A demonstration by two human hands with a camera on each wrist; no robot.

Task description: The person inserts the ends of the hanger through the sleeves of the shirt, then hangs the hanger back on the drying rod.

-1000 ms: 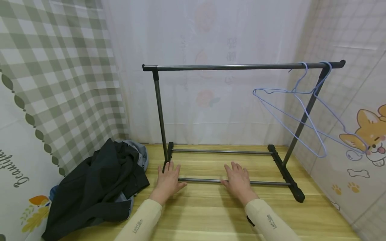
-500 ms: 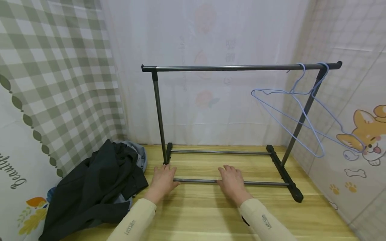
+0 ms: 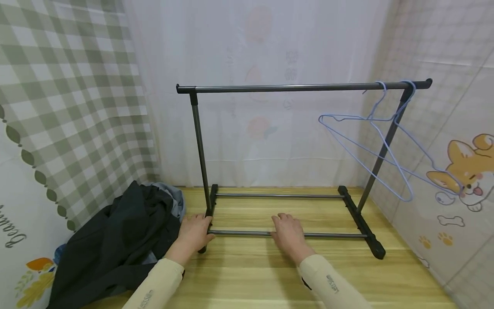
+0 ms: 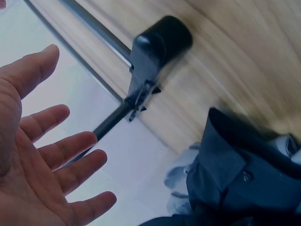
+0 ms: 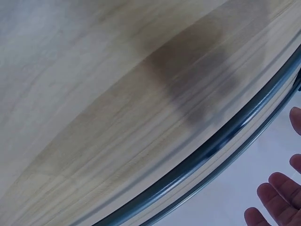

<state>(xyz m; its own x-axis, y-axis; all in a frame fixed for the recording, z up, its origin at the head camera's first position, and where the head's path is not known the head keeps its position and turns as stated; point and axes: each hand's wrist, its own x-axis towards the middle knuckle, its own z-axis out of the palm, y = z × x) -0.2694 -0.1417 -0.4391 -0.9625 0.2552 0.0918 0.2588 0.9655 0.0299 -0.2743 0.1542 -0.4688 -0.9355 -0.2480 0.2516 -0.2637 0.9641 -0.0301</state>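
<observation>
My left hand hovers with spread fingers beside the left foot of a dark metal clothes rack, close to a heap of clothes. In the left wrist view its palm faces the camera and holds nothing. On top of the heap lies a black collared shirt, with greyish-blue cloth showing behind it. My right hand is over the rack's front lower bar, fingers loosely extended and holding nothing. Two light-blue wire hangers hang at the right end of the top rail.
The rack stands on a wood-grain surface. A white curtain closes off the back, a green checked cloth the left, and a sheet printed with a cartoon dog the right.
Both hands have moved left, the left hand further, from the rack's front bar towards the clothes heap. The head view has shifted slightly. Rack, hangers and clothes stay put.
</observation>
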